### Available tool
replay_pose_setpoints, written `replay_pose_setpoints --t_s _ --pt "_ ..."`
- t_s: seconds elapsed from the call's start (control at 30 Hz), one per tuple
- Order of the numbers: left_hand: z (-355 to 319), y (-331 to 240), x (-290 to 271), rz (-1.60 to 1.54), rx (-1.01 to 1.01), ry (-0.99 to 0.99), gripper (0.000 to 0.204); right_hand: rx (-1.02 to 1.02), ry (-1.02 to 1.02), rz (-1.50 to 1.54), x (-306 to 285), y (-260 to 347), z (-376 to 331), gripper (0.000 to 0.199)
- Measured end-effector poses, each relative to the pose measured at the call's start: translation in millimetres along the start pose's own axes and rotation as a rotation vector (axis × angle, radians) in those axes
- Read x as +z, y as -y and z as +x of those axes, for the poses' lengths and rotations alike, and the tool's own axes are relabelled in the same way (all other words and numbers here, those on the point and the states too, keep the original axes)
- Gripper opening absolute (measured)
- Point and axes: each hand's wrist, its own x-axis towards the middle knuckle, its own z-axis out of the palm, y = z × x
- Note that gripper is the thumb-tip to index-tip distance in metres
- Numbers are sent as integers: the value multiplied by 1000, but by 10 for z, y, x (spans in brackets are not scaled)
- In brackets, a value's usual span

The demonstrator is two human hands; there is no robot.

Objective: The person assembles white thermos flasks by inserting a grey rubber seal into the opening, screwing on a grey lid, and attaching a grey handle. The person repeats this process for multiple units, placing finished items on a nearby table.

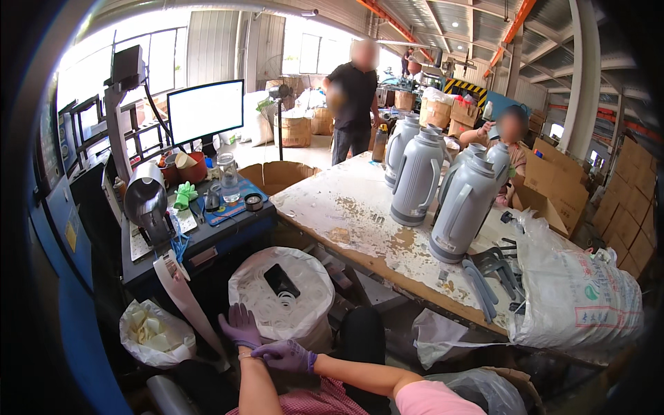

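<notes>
Both my hands wear purple gloves and are close together at the lower middle. My left hand (pixel 240 326) is open, fingers spread, beside a white bag-lined container (pixel 321 304) of translucent rings (pixel 259 294). A black phone (pixel 281 281) lies on those rings. Across my left wrist comes my right hand (pixel 286 355), its fingers curled in at the wrist near the left glove's edge. Whether they pinch the cuff or something else there is hidden. A thin bracelet (pixel 244 355) shows on the left wrist.
Grey vacuum flasks (pixel 415 180) stand on the worn white table (pixel 346 221), with loose grey handles (pixel 481 290) and a woven sack (pixel 577 290) at right. A monitor (pixel 206 112) and jar (pixel 228 181) are left; a bag of pale pieces (pixel 155 335) sits low. Two people are beyond.
</notes>
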Motion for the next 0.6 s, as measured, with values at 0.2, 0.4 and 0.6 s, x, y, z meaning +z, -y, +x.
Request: replay_pose_setpoints --t_s 0.2,0.4,0.6 --pt "-185 41 449 589 197 -143 61 6 -33 57 -13 66 32 37" --pt "-286 282 475 2496 200 533 38 60 -229 -254 -500 -22 244 39" --pt "-389 181 298 3154 580 703 51 251 73 -334 -387 103 250 38"
